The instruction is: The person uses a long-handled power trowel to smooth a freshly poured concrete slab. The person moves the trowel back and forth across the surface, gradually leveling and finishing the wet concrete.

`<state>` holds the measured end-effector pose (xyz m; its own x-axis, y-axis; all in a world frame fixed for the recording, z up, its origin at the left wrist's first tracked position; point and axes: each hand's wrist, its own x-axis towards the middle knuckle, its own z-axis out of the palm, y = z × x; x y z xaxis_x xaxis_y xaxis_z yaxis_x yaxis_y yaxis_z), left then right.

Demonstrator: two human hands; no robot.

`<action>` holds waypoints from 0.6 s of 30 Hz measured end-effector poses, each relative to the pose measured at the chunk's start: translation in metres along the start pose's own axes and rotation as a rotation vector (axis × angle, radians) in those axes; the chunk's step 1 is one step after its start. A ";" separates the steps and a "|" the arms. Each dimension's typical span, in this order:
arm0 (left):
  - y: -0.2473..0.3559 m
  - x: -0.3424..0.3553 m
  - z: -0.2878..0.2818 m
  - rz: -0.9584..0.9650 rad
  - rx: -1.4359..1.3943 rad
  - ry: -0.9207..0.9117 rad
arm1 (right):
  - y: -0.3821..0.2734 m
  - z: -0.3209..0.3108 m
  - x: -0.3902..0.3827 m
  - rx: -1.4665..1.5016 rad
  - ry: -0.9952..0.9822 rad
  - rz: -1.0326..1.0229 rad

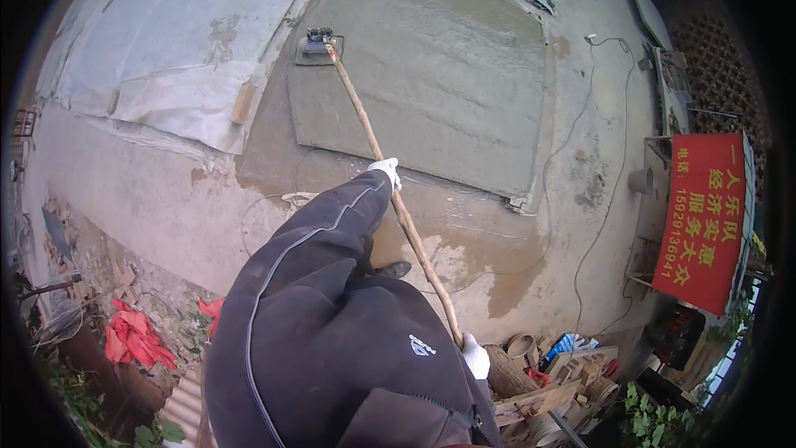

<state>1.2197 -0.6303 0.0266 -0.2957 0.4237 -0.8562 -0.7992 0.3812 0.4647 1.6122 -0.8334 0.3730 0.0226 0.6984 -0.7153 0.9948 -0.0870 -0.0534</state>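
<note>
A long wooden pole (pixel 421 253) runs slantwise from beside my body to the far left of a wet grey concrete slab (pixel 431 75). My left hand (pixel 386 172), in a white glove with the arm stretched forward, is closed round the pole near its middle. Close to my right side, my gloved right hand (pixel 476 357) grips its near end, partly hidden by my dark jacket. At the far end is a flat plate with a small dark motor-like unit (pixel 318 41), resting on the slab's left edge. The slab's surface looks smooth, with faint ridges.
Pale sheeting (pixel 166 41) covers ground left of the slab. A cable (pixel 584 104) winds along the right, near a grey bucket (pixel 641 181) and a red banner (pixel 705 216). Wood scraps (pixel 547 398) lie at lower right, red cloth (pixel 135 334) at lower left.
</note>
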 end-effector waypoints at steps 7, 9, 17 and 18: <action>-0.020 -0.004 0.002 0.046 0.040 -0.015 | 0.014 -0.002 0.001 -0.018 -0.045 0.039; -0.024 -0.004 -0.002 0.047 0.019 -0.022 | 0.012 -0.005 -0.002 -0.013 -0.054 0.031; -0.050 -0.016 -0.006 0.088 0.012 -0.050 | 0.049 0.022 -0.002 0.023 -0.077 -0.007; -0.052 -0.016 -0.009 0.080 0.016 -0.035 | 0.050 0.021 -0.001 0.024 -0.084 -0.016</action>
<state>1.2610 -0.6644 0.0146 -0.3398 0.4820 -0.8076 -0.7652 0.3576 0.5354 1.6599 -0.8535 0.3568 -0.0024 0.6376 -0.7704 0.9922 -0.0943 -0.0812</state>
